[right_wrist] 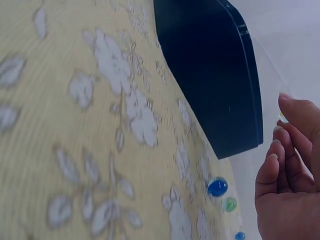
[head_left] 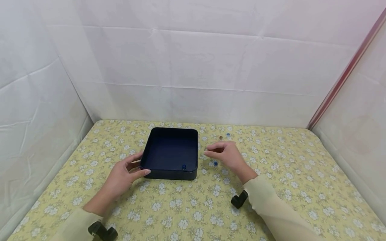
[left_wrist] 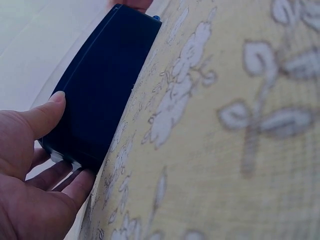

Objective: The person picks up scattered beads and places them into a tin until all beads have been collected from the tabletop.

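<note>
The small round clear marble with a yellowish tint, glass by its look [right_wrist: 283, 118], is held in the air by the right hand [head_left: 227, 155]. I see the thumb and fingertips clamped on it, beside the right wall of the low, square, dark navy box with rounded corners [head_left: 173, 174], and not above its inside. The left hand [head_left: 125, 172] is gripping the near left corner of the box, its thumb on the front wall and the other fingers around the left side. Inside, near the front right corner, lies one shiny blue round marble [head_left: 184, 166].

On the yellow flowered tablecloth [head_left: 181, 214] a second blue marble [head_left: 215, 163] lies close under the right hand — here I worry most, because a low wrist could push it away. Farther back are an amber-brown marble [head_left: 220, 137] and a lighter blue marble [head_left: 228, 134].

The pinch is only at the fingertips, so I judge that uneven pressure may let the smooth marble slip, strike the rim and roll off. If the left hand tilts the box, the marble inside would also roll. Behind everything hangs a creased white cloth wall [head_left: 193, 60].
</note>
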Tool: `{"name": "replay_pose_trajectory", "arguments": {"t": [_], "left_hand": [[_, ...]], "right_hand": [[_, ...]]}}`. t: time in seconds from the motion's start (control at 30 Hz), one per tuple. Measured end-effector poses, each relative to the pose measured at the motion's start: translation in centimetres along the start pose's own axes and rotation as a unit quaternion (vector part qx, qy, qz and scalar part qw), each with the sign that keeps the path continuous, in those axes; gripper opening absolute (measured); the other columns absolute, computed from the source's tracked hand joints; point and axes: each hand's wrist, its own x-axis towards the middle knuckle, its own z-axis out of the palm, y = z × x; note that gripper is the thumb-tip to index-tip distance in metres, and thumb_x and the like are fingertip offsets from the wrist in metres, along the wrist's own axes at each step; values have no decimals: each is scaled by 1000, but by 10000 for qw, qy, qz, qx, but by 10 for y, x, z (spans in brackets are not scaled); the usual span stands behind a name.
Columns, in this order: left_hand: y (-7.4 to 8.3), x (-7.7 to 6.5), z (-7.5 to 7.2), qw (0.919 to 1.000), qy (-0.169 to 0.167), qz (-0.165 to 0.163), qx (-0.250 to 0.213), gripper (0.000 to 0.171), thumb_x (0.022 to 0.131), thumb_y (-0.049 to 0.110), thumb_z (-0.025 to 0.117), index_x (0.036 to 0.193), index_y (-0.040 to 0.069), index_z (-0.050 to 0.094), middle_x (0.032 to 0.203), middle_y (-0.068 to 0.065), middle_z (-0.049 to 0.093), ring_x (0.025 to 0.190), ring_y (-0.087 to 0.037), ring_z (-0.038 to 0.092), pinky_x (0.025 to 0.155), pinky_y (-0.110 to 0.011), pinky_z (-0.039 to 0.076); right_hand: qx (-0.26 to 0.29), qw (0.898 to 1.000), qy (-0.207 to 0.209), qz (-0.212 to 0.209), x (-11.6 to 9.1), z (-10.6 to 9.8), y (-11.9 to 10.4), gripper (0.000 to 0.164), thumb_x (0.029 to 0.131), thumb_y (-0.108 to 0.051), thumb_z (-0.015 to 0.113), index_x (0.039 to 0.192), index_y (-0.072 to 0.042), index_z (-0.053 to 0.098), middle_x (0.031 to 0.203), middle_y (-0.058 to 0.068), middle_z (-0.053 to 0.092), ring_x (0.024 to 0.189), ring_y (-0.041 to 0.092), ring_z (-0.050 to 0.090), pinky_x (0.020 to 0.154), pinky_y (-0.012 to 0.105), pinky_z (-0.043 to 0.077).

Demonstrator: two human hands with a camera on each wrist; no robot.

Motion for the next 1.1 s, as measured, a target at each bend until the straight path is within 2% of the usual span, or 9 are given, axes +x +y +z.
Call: {"name": "replay_pose_trajectory", "arguments": {"t": [0.13,0.43,0.8,1.1], "left_hand": [[-1,0,0,10000,1,-10,15,85,91,44,78,160,17,37,164,-14,38,142,-38,50,98,-31,59],[-2,1,0,10000,-6,42,2,84,91,42,78,160,17,38,164,-14,38,142,-37,51,98,-30,59],[-2,1,0,10000,-7,2,-26,84,90,41,79,160,17,38,165,-13,37,143,-37,50,99,-31,58],[-2,1,0,10000,14,14,-19,83,91,41,79,160,18,39,165,-13,37,142,-37,50,98,-30,59]], "right_hand": [[13,9999,-78,-73,1,5,-4,40,88,-35,83,120,-11,78,123,2,73,101,18,71,88,41,62],[120,9997,-145,-137,4,16,-18,37,89,-33,82,120,-13,78,122,1,73,104,19,71,93,48,60],[253,9993,-173,-214,11,28,-23,39,88,-34,83,120,-12,78,120,0,72,102,18,70,92,50,60],[133,9993,-193,-303,13,34,-31,39,90,-34,82,121,-12,78,119,-1,73,101,17,71,91,50,60]]}}
